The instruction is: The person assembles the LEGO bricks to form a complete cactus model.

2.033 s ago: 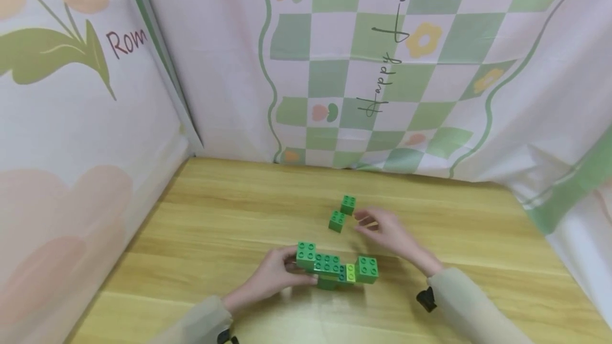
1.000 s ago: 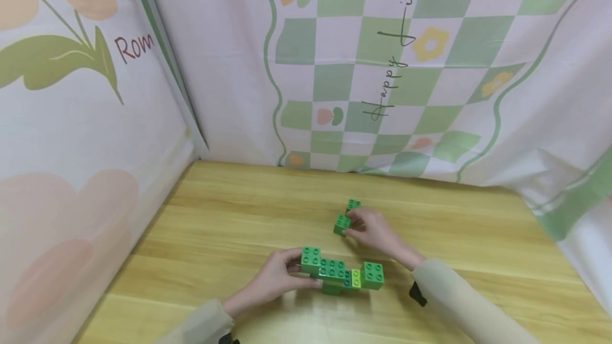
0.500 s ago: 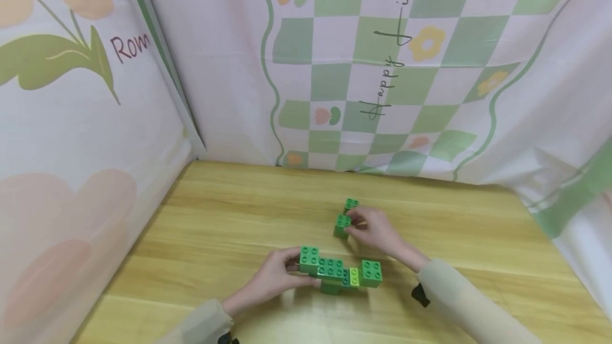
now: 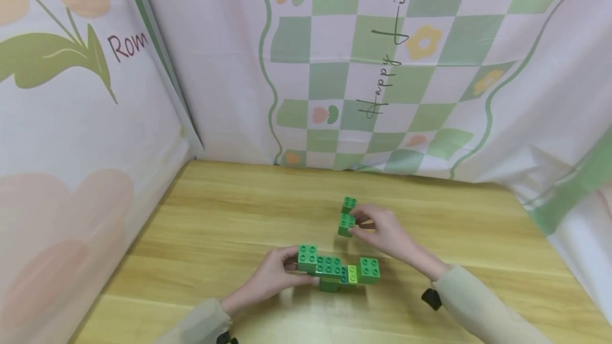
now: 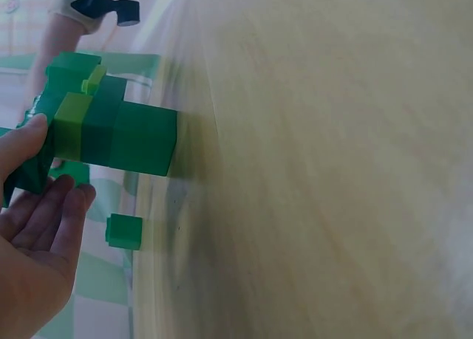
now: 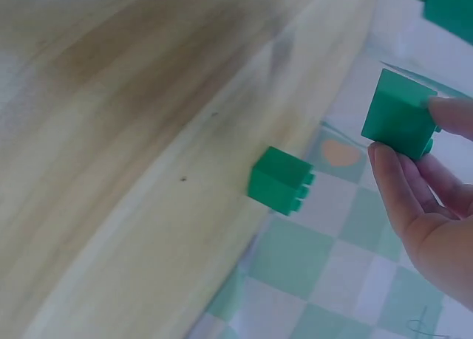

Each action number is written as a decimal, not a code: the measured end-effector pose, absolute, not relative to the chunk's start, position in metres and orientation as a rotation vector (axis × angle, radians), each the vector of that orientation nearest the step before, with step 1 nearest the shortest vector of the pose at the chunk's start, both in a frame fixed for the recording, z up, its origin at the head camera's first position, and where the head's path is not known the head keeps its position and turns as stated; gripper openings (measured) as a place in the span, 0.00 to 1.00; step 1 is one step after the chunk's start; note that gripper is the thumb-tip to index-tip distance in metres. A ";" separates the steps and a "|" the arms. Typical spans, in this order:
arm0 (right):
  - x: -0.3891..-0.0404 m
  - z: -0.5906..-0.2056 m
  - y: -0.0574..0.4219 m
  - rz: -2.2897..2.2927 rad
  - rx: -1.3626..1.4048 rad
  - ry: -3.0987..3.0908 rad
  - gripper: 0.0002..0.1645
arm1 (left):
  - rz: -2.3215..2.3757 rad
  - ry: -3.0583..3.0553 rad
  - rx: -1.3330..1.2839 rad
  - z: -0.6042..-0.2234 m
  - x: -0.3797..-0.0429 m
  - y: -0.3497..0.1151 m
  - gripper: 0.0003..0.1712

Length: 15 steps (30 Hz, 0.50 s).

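Note:
My left hand [image 4: 274, 273] grips the left end of a built piece of toy building bricks [image 4: 329, 267], in several greens with one lime brick [image 4: 352, 274]. The left wrist view shows its thumb [image 5: 24, 141] on one side of the build and the fingers on the other. Between thumb and fingers, my right hand [image 4: 382, 231] pinches a loose green building brick [image 6: 401, 114], held up off the table in the right wrist view. Behind it, a second green brick [image 6: 279, 179] sits on the table with its studs up.
The wooden table [image 4: 229, 211] ends at the back against a hanging cloth [image 4: 330, 78] with green checks. Another printed cloth [image 4: 86, 147] borders the left side. Both wrists wear dark straps, one at the right sleeve [image 4: 478, 301].
The right hand has reached to the near loose brick, pinched it and lifted it slightly off the table. The left hand keeps its grip on the build in the same place.

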State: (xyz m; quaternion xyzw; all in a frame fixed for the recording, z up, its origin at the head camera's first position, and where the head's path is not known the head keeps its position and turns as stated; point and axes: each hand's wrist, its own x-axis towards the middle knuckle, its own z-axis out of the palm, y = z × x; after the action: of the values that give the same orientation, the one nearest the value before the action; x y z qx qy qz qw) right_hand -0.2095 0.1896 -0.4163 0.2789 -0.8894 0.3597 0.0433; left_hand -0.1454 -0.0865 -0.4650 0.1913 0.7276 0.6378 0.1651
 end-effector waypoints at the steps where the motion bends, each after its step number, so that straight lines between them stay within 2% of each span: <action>1: -0.208 -0.414 0.189 1.098 0.857 -2.715 0.17 | 1.816 2.074 0.546 -0.465 -0.146 -0.087 0.29; 15: -0.179 -0.387 0.187 1.065 0.996 -2.607 0.18 | 1.817 2.061 0.560 -0.467 -0.146 -0.086 0.29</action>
State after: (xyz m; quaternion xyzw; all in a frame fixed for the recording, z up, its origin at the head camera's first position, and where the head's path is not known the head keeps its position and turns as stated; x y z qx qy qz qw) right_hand -0.1787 0.1874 -0.3874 0.3325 -0.8701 0.3554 0.0771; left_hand -0.1458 -0.0865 -0.4672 0.1970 0.7245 0.6389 0.1679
